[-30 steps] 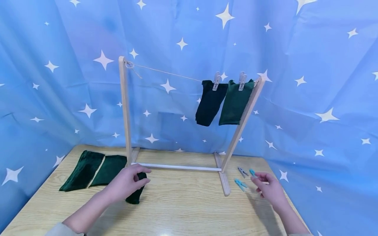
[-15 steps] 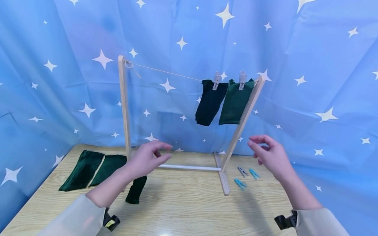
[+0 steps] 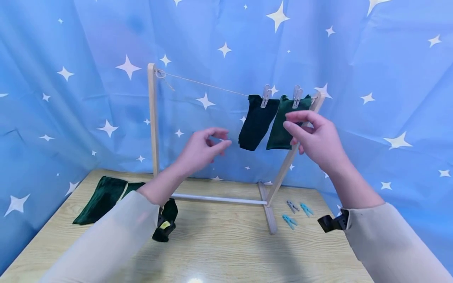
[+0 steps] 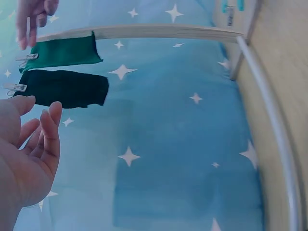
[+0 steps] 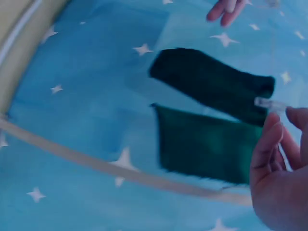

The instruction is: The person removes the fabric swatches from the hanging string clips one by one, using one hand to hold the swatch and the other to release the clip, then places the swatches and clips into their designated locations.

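Observation:
My left hand is raised in front of the rack, thumb and fingers apart and nothing between them. To its right a dark green cloth piece hangs from the string under a clear clothespin. A lighter green cloth piece hangs beside it under another clear clothespin. My right hand is in front of that lighter cloth and covers part of it. Its fingers are loosely bent and hold nothing. In the left wrist view the hanging dark cloth appears just beyond my left fingertips.
The wooden rack's left post and white crossbar stand on the table. Flat green cloth lies at the left; a crumpled piece is partly behind my sleeve. A grey clothespin and two blue clothespins lie right.
Both hands have risen from the table: the left from near the crumpled cloth, up and right; the right from the loose clothespins, up toward the hanging cloth. The hanging cloths stay in place.

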The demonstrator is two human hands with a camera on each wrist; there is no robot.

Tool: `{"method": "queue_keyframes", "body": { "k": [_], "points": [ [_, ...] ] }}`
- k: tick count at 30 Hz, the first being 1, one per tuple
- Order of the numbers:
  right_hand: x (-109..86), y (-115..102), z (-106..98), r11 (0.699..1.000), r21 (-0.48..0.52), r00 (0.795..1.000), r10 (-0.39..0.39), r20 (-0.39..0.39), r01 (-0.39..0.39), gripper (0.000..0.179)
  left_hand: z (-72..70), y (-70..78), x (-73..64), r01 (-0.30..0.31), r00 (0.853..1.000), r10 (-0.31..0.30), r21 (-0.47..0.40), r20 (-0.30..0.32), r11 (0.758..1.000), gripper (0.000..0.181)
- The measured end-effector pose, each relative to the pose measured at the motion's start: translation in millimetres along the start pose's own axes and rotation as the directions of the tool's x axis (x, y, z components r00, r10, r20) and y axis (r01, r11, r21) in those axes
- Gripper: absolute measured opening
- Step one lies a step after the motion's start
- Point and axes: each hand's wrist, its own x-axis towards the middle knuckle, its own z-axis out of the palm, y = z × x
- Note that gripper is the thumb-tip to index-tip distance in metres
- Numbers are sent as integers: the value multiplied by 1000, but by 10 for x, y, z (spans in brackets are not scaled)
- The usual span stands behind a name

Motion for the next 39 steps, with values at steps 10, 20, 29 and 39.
{"method": "queue_keyframes", "body": {
  "k": [10,20,29,39],
  "points": [
    [322,-382,0,998,-24,997,-63,-42,62,49,271,214,440,-69,997,67,-70,-30,995,50],
    [561,-594,100,997,-68,999,-39,16,40,59,455,172,654,-6,999,-1,-194,-39,981,53],
    [688,-616,183,998,-54,997,21,81,-17,65,519,186,716,31,997,-52,-332,-55,943,40],
    [707,-530,190,998,-57,993,31,110,-25,55,552,178,708,58,996,-77,-347,-40,936,34]
  ]
}}
